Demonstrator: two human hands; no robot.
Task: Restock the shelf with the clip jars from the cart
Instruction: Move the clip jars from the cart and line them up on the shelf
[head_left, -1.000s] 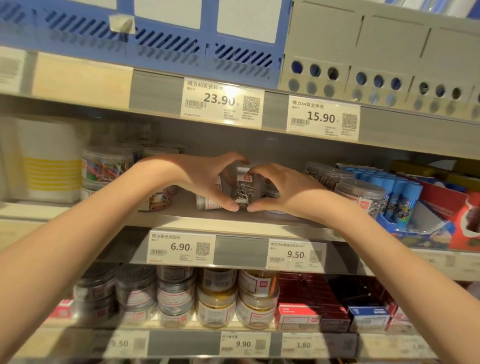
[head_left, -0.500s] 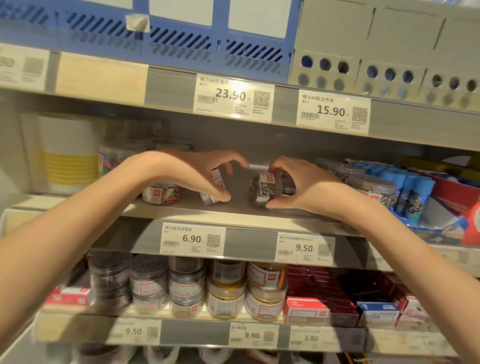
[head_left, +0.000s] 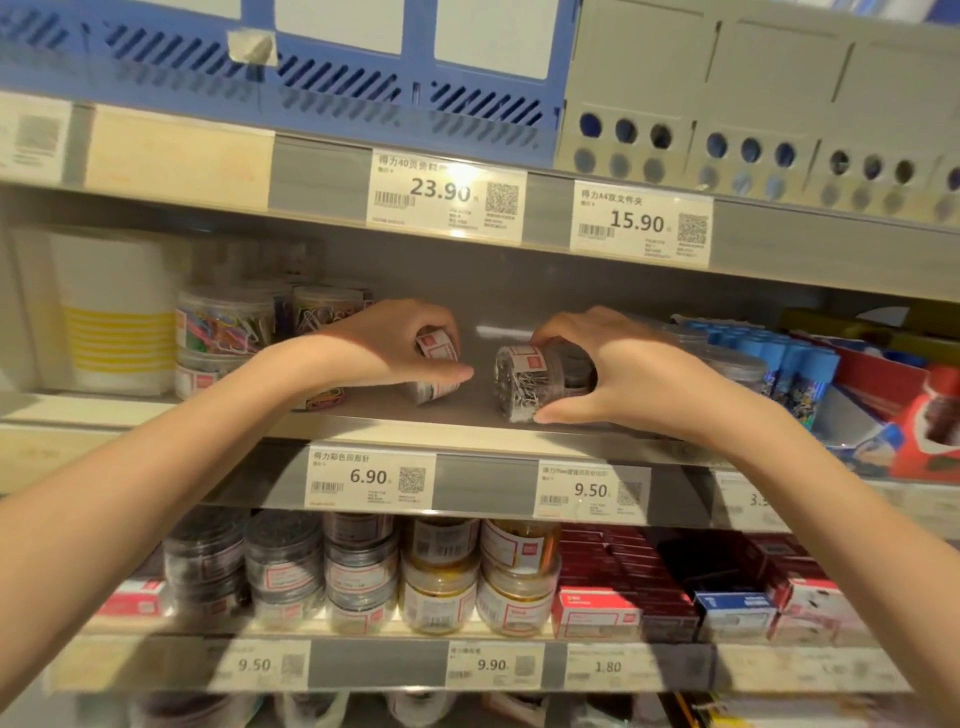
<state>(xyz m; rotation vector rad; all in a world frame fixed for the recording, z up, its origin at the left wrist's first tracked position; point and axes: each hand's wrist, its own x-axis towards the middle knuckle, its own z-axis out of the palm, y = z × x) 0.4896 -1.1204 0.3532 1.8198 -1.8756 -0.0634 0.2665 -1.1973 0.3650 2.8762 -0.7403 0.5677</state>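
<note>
At centre frame, on the middle shelf (head_left: 363, 415), both hands reach in. Left hand (head_left: 387, 348) curls its fingers over a clear clip jar (head_left: 435, 364) lying on its side, thumb extended beneath it. Right hand (head_left: 602, 364) grips a second clip jar (head_left: 524, 382), also on its side, filled with silver clips, lid end facing left; fingers on top, thumb below. The two jars sit near each other, apart. Stacked jars of coloured clips (head_left: 223, 332) stand at left of the frame; blue-capped tubes (head_left: 789, 358) at right. Price tags (head_left: 370, 478) line the shelf edge below.
</note>
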